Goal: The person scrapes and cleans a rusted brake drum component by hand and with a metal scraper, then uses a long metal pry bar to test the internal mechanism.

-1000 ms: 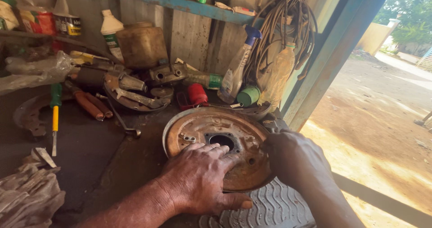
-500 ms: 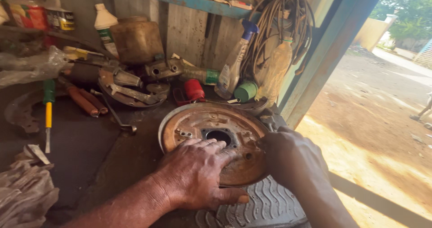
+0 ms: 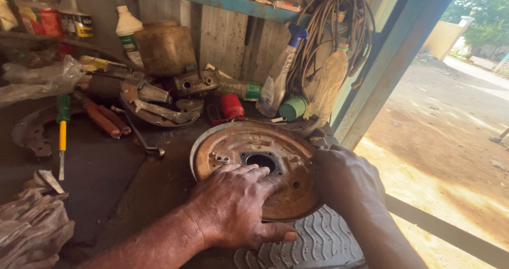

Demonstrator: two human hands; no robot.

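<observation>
- Near the surface's right edge, a rusty brake plate (image 3: pixel 254 168) lies flat on a tyre (image 3: pixel 313 245), which cushions it
- left hand (image 3: pixel 236 208) presses down, fingers (image 3: pixel 249 173) spread wide beside the centre hole, steadying it
- right hand (image 3: pixel 344 176) curls over the plate's right rim, fingers hidden; grip unclear

Left hand (image 3: pixel 233 208), right hand (image 3: pixel 344 176): bare, no gloves, no rings; forearms unsleeved, grimy.

spray bottle (image 3: pixel 281 70) | green-yellow screwdriver (image 3: pixel 62 133) | coiled cables (image 3: pixel 339 25) | tyre (image 3: pixel 313 245)
</observation>
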